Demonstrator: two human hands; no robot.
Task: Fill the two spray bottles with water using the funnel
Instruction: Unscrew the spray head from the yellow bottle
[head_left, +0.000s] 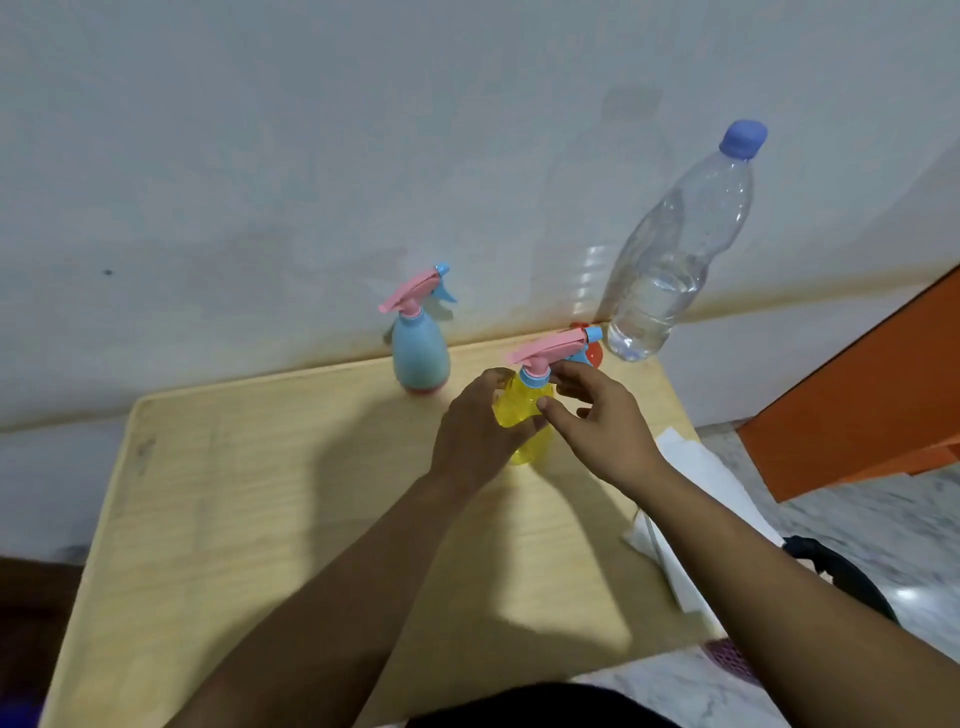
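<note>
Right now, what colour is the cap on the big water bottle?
Blue-purple; the cap of the water bottle shows best in the head view.

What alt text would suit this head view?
Both hands meet at a yellow spray bottle on a wooden table: the left hand grips its body, the right hand touches its neck. Behind stand a blue spray bottle and a capped water bottle.

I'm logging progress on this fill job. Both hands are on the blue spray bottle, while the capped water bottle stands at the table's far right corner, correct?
Not quite. The head view shows the left hand and right hand on the yellow spray bottle; the blue spray bottle stands untouched behind. The capped water bottle does stand at the table's far right corner.
</note>
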